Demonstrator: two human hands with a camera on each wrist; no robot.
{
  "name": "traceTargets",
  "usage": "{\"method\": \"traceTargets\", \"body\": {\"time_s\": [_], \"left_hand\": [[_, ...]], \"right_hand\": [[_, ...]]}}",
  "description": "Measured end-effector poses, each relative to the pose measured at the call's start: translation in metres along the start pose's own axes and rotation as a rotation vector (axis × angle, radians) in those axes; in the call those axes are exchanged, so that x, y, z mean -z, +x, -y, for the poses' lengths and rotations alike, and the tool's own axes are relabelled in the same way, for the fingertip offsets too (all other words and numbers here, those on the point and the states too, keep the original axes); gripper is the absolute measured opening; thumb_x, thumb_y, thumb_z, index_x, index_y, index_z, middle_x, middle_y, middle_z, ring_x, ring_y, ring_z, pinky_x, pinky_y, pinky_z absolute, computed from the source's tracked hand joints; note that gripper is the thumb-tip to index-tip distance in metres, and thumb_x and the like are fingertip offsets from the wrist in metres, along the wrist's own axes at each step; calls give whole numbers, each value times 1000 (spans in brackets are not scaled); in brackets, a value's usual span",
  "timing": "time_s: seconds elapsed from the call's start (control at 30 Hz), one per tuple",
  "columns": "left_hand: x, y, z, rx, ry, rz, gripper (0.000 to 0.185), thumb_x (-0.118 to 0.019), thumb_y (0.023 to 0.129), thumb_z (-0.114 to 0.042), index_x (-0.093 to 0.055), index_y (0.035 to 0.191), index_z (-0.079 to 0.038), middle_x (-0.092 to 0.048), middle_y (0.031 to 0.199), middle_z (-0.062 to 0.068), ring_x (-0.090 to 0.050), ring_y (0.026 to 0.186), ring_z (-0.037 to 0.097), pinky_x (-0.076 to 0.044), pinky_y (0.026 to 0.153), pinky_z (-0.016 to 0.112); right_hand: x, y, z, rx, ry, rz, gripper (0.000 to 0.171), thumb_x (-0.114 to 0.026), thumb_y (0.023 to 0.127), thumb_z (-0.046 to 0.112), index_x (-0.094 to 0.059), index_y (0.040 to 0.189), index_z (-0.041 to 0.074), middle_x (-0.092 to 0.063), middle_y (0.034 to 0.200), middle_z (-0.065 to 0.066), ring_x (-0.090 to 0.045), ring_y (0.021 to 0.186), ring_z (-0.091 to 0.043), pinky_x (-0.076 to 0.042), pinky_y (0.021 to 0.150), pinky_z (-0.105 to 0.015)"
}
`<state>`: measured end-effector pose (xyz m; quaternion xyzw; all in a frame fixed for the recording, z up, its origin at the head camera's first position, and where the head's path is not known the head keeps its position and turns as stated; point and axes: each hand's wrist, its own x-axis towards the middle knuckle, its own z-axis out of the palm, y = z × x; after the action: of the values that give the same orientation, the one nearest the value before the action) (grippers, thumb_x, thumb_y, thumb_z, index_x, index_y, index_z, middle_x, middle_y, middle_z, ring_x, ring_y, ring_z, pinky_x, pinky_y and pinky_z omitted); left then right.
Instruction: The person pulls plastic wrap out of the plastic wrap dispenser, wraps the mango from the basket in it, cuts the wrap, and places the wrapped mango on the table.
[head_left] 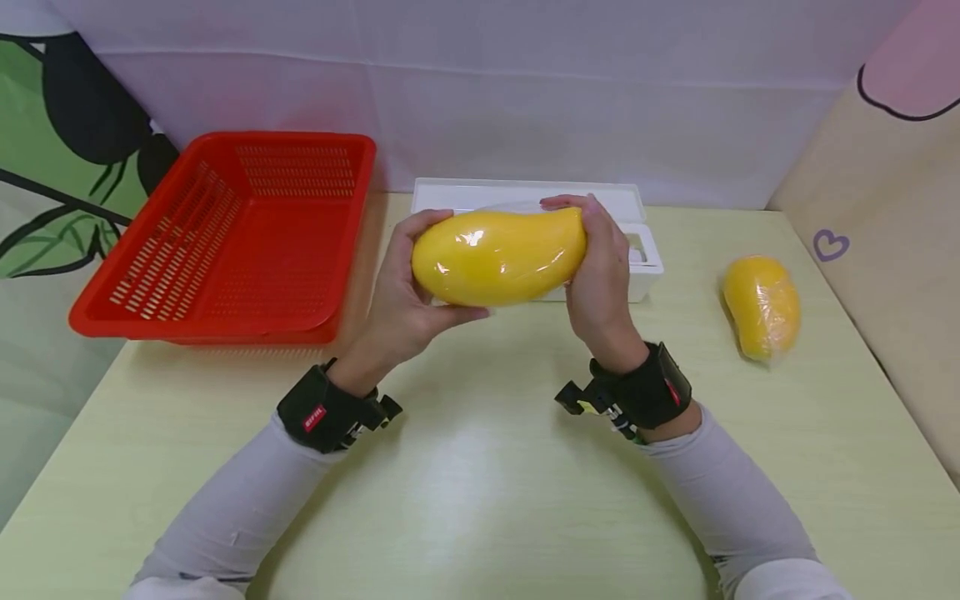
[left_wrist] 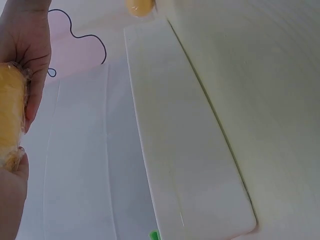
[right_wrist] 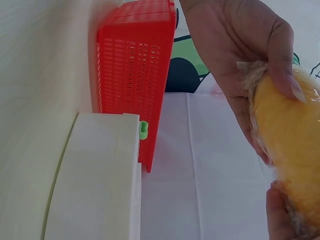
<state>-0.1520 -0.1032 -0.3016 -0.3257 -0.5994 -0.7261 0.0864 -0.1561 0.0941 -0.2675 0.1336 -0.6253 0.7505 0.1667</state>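
Note:
A shiny yellow mango [head_left: 498, 257] is held up above the table between both hands, lying sideways. My left hand [head_left: 397, 304] grips its rounder left end, with the thumb underneath. My right hand [head_left: 606, 292] holds the narrower right end, fingers over the tip. Clear film clings to the mango [right_wrist: 290, 145] and crumples near its ends, as the right wrist view shows. Behind the hands stands a long white box [head_left: 645, 279], partly hidden by them and the fruit. A small green piece [right_wrist: 143, 130] shows on the box's side.
On the table's right lies another yellow mango [head_left: 761, 308] in clear film. A red plastic basket [head_left: 202, 327] with slotted walls stands at the back left. A pale cloth [head_left: 510, 100] hangs behind the table, and a light panel [head_left: 885, 250] borders the right side.

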Motion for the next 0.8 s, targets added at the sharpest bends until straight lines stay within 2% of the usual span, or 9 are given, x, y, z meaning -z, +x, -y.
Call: {"method": "traceTargets", "body": {"time_s": [0.07, 0.13, 0.3, 0.37, 0.47, 0.63, 0.8], "left_hand": [[1, 0, 0, -13, 7, -4, 89, -73, 68, 27, -32, 142, -3, -48, 135, 6, -48, 120, 34, -54, 94, 36], [1, 0, 0, -27, 20, -9, 89, -74, 69, 25, -33, 142, -5, -48, 136, 7, -49, 120, 34, -53, 95, 37], [1, 0, 0, -63, 45, -9, 88, -76, 71, 22, -33, 142, -6, -48, 136, 12, -49, 120, 36, -52, 97, 39], [2, 0, 0, -60, 48, -6, 88, -76, 71, 22, -33, 143, -6, -48, 136, 12, -49, 120, 36, -52, 97, 39], [3, 0, 0, -26, 28, 9, 89, -76, 71, 22, -33, 143, -7, -49, 136, 10, -49, 120, 34, -52, 96, 38], [3, 0, 0, 13, -30, 59, 91, -76, 70, 23, -33, 143, -11, -48, 135, 7, -48, 120, 35, -52, 97, 37], [3, 0, 0, 24, -57, 93, 89, -77, 71, 20, -34, 142, -14, -47, 136, 6, -47, 121, 35, -51, 98, 37]], "right_hand": [[-1, -1, 0, -14, -3, 6, 44, -29, 108, 30, -64, 105, 3, -60, 100, -6, -58, 81, -22, -55, 72, -28], [-1, -2, -1, -19, -35, 10, 45, -28, 109, 35, -63, 103, 7, -57, 91, -6, -54, 76, -21, -52, 69, -26], [0, -3, -2, -21, -121, -3, 50, -22, 109, 39, -59, 94, 10, -49, 78, -3, -46, 69, -21, -44, 66, -27], [0, -3, -3, -13, -145, -20, 53, -17, 109, 38, -58, 89, 12, -50, 77, -2, -48, 69, -21, -44, 68, -28], [0, -2, -6, 18, -170, -59, 60, -6, 109, 35, -55, 81, 16, -49, 71, 0, -48, 64, -20, -41, 64, -27], [-1, -1, -12, 141, -39, -92, 67, 3, 106, 31, -53, 71, 17, -45, 61, 2, -47, 52, -17, -38, 51, -25], [1, 0, -19, 247, 69, -75, 64, -6, 107, 42, -52, 71, 17, -46, 59, 5, -50, 49, -13, -38, 45, -22]]}}
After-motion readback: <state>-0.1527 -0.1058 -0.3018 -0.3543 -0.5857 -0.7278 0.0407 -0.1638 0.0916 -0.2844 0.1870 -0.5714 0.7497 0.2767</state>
